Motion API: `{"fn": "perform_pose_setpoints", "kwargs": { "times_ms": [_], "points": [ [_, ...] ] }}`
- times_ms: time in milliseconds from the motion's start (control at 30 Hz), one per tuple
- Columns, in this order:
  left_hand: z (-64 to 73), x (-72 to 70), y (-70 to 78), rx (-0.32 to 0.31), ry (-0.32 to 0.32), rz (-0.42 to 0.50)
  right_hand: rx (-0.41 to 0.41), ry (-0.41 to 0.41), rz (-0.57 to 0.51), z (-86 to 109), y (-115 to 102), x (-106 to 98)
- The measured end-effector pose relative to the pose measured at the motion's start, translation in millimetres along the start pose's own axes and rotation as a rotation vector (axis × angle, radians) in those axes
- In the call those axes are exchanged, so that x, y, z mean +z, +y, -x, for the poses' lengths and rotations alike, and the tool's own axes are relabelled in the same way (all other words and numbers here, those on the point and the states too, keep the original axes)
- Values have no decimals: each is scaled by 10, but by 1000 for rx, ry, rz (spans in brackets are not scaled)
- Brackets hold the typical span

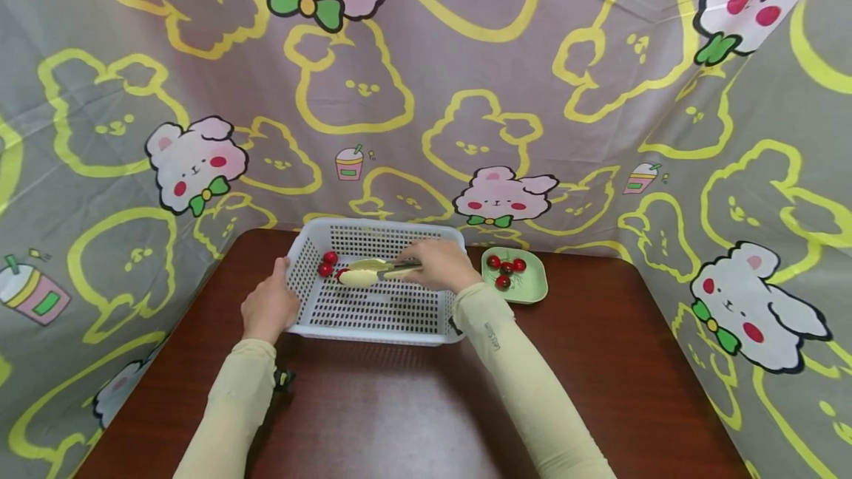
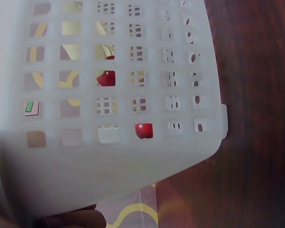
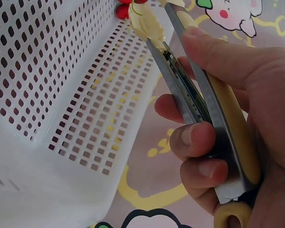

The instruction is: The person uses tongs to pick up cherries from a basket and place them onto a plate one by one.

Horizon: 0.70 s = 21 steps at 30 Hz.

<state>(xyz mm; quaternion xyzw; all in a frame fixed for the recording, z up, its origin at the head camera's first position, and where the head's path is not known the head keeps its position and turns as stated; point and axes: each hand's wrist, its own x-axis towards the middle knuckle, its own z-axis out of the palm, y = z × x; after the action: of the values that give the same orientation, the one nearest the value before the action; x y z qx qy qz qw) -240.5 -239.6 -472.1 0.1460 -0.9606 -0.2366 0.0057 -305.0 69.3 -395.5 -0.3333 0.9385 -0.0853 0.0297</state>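
My left hand [image 1: 269, 305] grips the left rim of a white perforated plastic basket [image 1: 373, 330]; in the left wrist view its fingers [image 2: 78, 218] show under the basket's edge. In my right hand [image 1: 435, 265] is a pair of tongs [image 3: 228, 137] with metal arms and cream-yellow heads, thumb on one arm and fingers curled round the other. The tong heads [image 1: 359, 277] are over the inside of the basket, with a red cherry [image 2: 107, 78] at their tips. Two more red cherries [image 1: 325, 269] lie near the basket's left end.
A light green plate [image 1: 532, 290] with several dark red cherries [image 1: 503, 282] and thin green stems stands right of the basket. The brown table [image 1: 399, 405] ends at a patterned cloth [image 1: 413, 58] behind and at both sides.
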Motion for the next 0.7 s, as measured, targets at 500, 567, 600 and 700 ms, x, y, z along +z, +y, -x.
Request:
{"fn": "perform_pose_setpoints", "kwargs": {
  "times_ms": [500,567,600,700],
  "points": [
    [-15,6,-4,-7,-19,0,21,10,13,109,92,-28],
    [-21,7,-9,-4,-16,2,28,15,12,124,98,-33],
    [-24,9,-13,-2,-14,2,33,17,15,130,102,-33],
    [-33,20,-26,-1,-10,5,41,24,12,139,119,-30]
  ]
}}
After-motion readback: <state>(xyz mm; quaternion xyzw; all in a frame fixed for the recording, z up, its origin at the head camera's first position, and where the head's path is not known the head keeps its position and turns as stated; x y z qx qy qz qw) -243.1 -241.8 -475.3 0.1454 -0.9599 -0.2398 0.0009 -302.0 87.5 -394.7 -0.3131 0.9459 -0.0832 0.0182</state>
